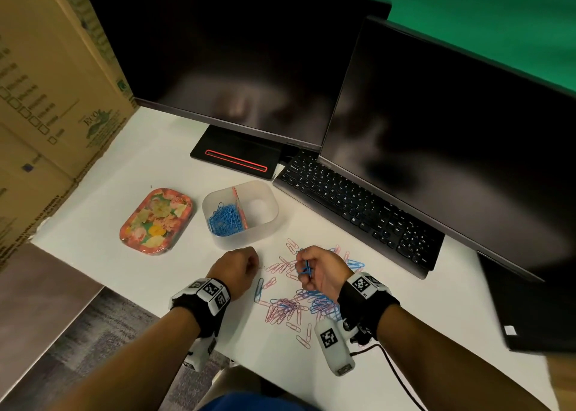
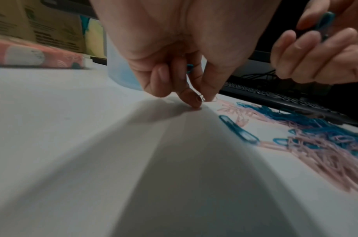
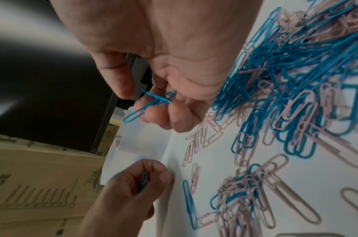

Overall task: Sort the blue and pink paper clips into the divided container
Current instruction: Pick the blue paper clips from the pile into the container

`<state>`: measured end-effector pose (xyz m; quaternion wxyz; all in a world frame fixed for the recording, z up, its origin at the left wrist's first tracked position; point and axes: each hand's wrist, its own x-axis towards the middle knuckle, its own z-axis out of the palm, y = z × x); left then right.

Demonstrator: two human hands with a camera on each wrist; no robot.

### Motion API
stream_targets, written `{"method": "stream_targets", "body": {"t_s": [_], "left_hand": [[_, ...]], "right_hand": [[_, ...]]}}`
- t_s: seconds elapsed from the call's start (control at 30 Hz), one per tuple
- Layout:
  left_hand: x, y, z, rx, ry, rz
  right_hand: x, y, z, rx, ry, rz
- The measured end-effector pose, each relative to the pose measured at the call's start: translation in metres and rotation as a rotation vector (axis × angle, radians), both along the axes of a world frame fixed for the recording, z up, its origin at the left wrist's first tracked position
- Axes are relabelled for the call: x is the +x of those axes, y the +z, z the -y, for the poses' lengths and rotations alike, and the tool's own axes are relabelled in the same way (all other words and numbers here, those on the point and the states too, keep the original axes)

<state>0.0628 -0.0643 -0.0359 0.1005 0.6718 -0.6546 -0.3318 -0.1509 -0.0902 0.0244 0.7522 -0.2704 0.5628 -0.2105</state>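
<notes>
A translucent divided container (image 1: 268,220) stands on the white table, with blue clips (image 1: 225,219) heaped in its left compartment. A mixed pile of blue and pink paper clips (image 1: 293,304) (image 3: 285,96) lies in front of it. My left hand (image 1: 249,264) (image 2: 202,101) is at the pile's left edge, fingertips down on the table. It pinches a pale pink clip (image 2: 209,99) and keeps a blue clip (image 3: 144,181) tucked in its curled fingers. My right hand (image 1: 304,270) (image 3: 145,102) hovers over the pile and grips blue clips (image 3: 153,102) between thumb and fingers.
A floral tin tray (image 1: 157,220) lies left of the container. A black keyboard (image 1: 358,211) and two dark monitors stand behind and to the right. A monitor base (image 1: 237,156) is behind the container. A cardboard box (image 1: 46,99) walls the left side.
</notes>
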Motion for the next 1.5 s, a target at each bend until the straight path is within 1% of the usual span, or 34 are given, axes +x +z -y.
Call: {"method": "stream_targets", "body": {"t_s": [0.1, 0.23, 0.27, 0.33, 0.4, 0.47, 0.5, 0.63, 0.7, 0.77, 0.83, 0.97, 1.03, 1.1, 1.2, 1.3, 1.37, 1.4, 1.43, 1.5], "left_hand": [[-0.001, 0.002, 0.004, -0.058, 0.034, 0.014], [-0.006, 0.009, 0.000, -0.063, 0.080, 0.081], [-0.009, 0.012, -0.003, -0.048, 0.084, 0.114], [-0.013, 0.017, -0.010, 0.043, 0.053, 0.182], [-0.017, 0.017, -0.019, 0.140, -0.018, 0.243], [-0.020, 0.014, -0.023, 0.164, -0.047, 0.253], [-0.021, 0.013, -0.023, 0.162, -0.043, 0.247], [-0.024, 0.013, -0.018, 0.140, 0.004, 0.172], [-0.022, 0.015, -0.017, 0.126, 0.045, 0.097], [-0.021, 0.017, -0.016, 0.096, 0.089, 0.020], [-0.021, 0.021, -0.015, 0.087, 0.149, -0.070], [-0.016, 0.016, -0.014, 0.172, 0.275, -0.281], [-0.017, 0.016, -0.012, 0.283, 0.389, -0.483], [-0.020, 0.018, -0.010, 0.385, 0.533, -0.690], [-0.028, 0.025, -0.008, 0.446, 0.650, -0.852], [-0.036, 0.030, -0.008, 0.484, 0.725, -0.929], [-0.040, 0.032, -0.008, 0.530, 0.749, -0.967], [-0.043, 0.032, -0.008, 0.544, 0.736, -0.956], [-0.045, 0.032, -0.008, 0.540, 0.696, -0.915], [-0.051, 0.031, -0.008, 0.459, 0.525, -0.732]], "right_hand": [[-0.001, -0.004, -0.001, -0.038, 0.057, -0.050], [-0.005, -0.007, -0.008, -0.101, 0.111, -0.122], [-0.006, -0.008, -0.009, -0.115, 0.130, -0.152], [-0.008, -0.010, -0.011, -0.128, 0.191, -0.225], [-0.008, -0.012, -0.013, -0.186, 0.337, -0.370], [-0.006, -0.016, -0.017, -0.347, 0.540, -0.597], [-0.005, -0.018, -0.020, -0.418, 0.624, -0.680], [0.003, -0.020, -0.037, -0.619, 0.922, -0.878], [0.005, -0.024, -0.040, -0.705, 0.999, -0.934], [0.004, -0.029, -0.041, -0.753, 0.983, -0.949], [0.001, -0.032, -0.039, -0.762, 0.946, -0.956], [-0.013, -0.031, -0.032, -0.730, 0.849, -0.954], [-0.020, -0.031, -0.027, -0.683, 0.783, -0.928], [-0.025, -0.030, -0.023, -0.652, 0.754, -0.879], [-0.029, -0.029, -0.018, -0.602, 0.667, -0.848], [-0.033, -0.032, -0.011, -0.533, 0.516, -0.807], [-0.036, -0.031, -0.008, -0.520, 0.468, -0.804], [-0.038, -0.030, -0.007, -0.520, 0.450, -0.814], [-0.040, -0.029, -0.006, -0.521, 0.447, -0.842], [-0.044, -0.027, -0.003, -0.521, 0.469, -0.946]]}}
